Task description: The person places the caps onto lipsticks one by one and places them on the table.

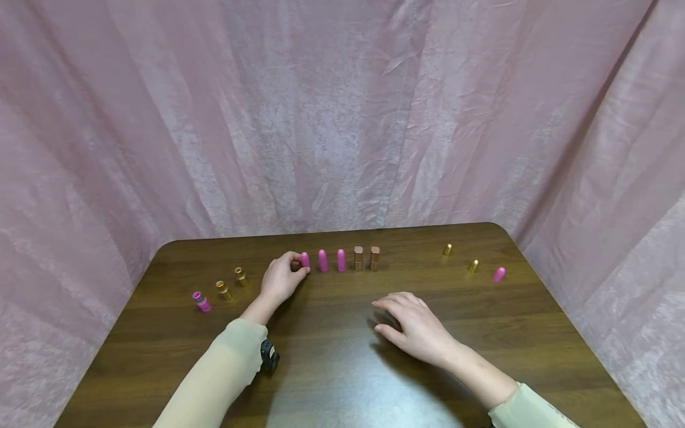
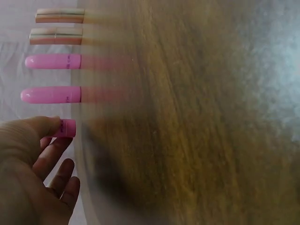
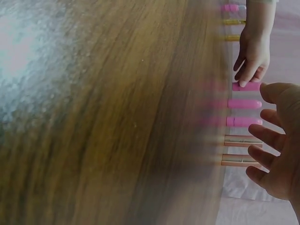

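In the head view my left hand pinches a pink lipstick between thumb and fingers, at the left end of a row. The lipstick stands upright; in the left wrist view its lower end shows below the thumb, and the fingers hide the rest. Beside it stand two more pink lipsticks, then two rose-gold lipsticks, all upright with caps on. My right hand hovers over the table nearer me, fingers relaxed and apart, touching nothing.
On the left of the brown wooden table stand two gold lipstick bases and one pink base, uncapped. Two gold caps and a pink cap are at the right. A pink curtain hangs behind the table.
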A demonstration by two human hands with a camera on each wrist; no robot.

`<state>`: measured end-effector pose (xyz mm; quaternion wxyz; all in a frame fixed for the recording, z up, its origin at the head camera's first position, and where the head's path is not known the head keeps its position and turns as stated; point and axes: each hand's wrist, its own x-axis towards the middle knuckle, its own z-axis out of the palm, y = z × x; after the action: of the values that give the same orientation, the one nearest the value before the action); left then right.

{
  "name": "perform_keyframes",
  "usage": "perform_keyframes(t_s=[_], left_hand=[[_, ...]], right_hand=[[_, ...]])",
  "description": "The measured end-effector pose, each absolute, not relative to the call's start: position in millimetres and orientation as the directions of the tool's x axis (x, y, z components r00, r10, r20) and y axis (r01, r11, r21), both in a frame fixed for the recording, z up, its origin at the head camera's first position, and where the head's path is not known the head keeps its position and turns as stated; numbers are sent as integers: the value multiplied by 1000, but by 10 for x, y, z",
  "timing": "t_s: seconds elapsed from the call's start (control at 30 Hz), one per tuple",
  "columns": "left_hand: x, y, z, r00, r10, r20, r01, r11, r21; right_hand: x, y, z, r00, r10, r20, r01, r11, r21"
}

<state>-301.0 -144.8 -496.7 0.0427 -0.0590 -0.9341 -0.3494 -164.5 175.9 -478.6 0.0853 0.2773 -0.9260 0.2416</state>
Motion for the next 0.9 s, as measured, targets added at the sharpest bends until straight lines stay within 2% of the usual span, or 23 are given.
perform_keyframes(t_s=[0.27,0.57,0.73,0.9], left_hand=[[-3046,-1505,-5038,-991,69,113,126,756,642],[-3003,-1565,-5047,-987,126,96,158,781,604],[-2897,-1610,-4942,-973,187,136,231,816,530],[-2764,-1656,-4788,-940,291,179,340,847,408]], right_hand=[[-1648,1774,-4809,-826,-472,307,-562,726,-395],[-1651,1824,-4833,-825,-473,307,-563,732,-385],[-1642,1944,-4831,-838,-453,304,-542,758,-364],[-1638,2118,-4801,-854,-429,296,-513,789,-338]])
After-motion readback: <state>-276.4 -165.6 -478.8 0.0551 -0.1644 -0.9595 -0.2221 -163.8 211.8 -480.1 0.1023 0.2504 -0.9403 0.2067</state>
